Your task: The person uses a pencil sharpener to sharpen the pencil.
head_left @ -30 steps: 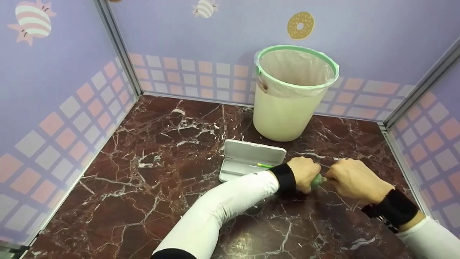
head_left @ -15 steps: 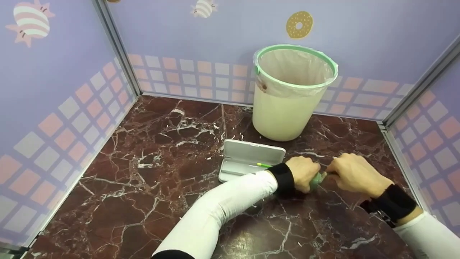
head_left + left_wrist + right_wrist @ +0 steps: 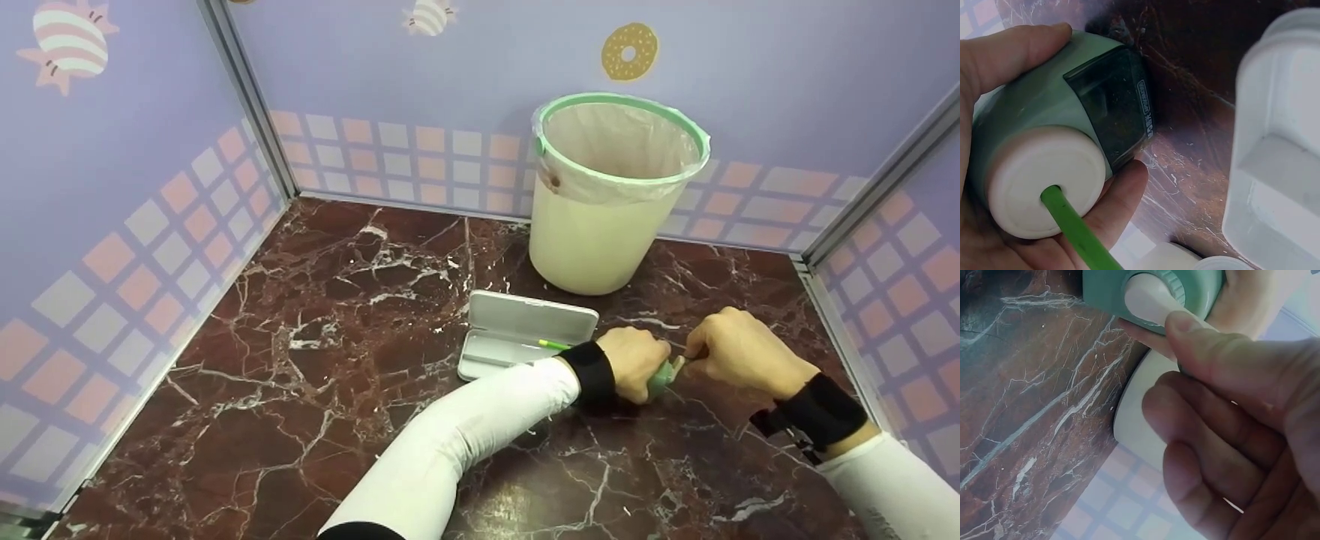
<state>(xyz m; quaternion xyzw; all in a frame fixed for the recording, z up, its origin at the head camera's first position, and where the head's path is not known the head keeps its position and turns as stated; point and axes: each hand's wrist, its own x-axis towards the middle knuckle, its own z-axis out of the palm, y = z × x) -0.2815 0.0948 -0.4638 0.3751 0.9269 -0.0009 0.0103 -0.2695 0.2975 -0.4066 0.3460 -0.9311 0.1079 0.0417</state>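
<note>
Sharpener (image 3: pixel 1033 104), gripped by the left fingers (image 3: pixel 1124 192), holds the green pencil (image 3: pixel 1079 229) while right fingers (image 3: pixel 1213 351) pinch the crank (image 3: pixel 1148 298); sharpening appears under way, pencil withdrawal presumably remaining.

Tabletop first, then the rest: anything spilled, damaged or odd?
Yes: small white bits lie scattered on the tabletop behind and left of the open pencil case, looking like stray scraps. The bin has a brown mark below its rim, standing out against the pale side. The sharpener shows no plain damage.
</note>
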